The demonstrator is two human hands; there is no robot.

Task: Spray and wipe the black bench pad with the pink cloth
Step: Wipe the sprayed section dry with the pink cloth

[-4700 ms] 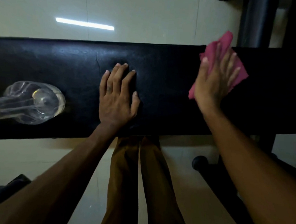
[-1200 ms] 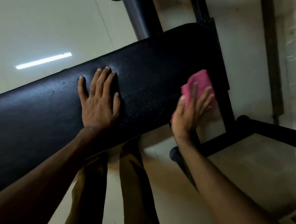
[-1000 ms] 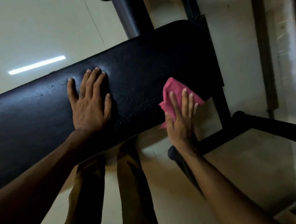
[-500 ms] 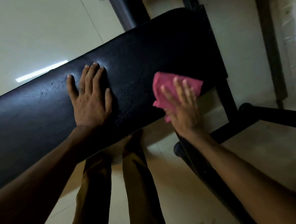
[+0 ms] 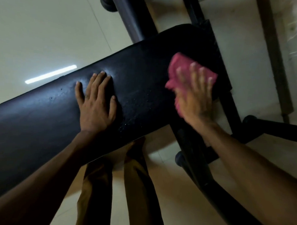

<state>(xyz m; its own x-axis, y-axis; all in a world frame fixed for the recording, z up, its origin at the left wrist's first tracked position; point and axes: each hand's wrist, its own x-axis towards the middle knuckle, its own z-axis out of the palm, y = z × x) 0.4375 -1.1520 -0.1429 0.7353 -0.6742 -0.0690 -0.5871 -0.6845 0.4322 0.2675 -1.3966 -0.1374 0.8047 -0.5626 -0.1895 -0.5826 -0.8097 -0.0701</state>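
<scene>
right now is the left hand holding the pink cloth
No, the left hand lies flat and bare on the black bench pad, while the right hand presses the pink cloth.

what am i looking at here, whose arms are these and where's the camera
There is no machine here: these are a person's own two bare arms, filmed by one wide-angle camera worn on the head and looking down. That is why the arms reach in from the bottom edge, with the person's trouser legs below.

The long dark slab is a black bench pad on a metal frame over a pale tiled floor. The left hand lies flat on the pad, fingers straight. The right hand, blurred, presses a pink cloth onto the pad near its end. Small droplets speckle the pad between the hands.
</scene>
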